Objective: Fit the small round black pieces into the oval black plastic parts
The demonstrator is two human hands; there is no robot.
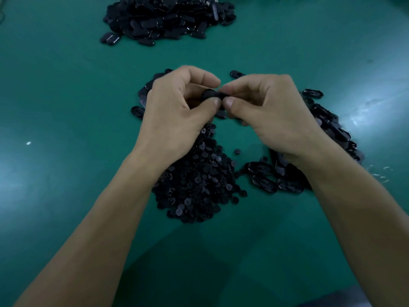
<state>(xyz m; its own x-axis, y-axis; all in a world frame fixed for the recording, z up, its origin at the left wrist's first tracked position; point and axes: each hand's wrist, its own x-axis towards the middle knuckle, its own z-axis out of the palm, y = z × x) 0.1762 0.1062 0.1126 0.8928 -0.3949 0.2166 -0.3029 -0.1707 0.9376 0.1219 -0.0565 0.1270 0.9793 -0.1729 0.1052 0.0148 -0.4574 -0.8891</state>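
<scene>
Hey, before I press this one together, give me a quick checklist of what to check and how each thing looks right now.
1. Grip: left hand and right hand both pinch the held black part over the table: ok.
2. Round piece seated in that part: the fingertips hide it: cannot tell.
3. Supply of round pieces: heap of round pieces lies under the wrists, within reach: ok.
4. Supply of oval parts: oval parts pile lies beside the right hand: ok.
5. Strays: one loose round piece lies apart from the heap: not ok.
6. Far pile finished or unfinished: cannot tell.
</scene>
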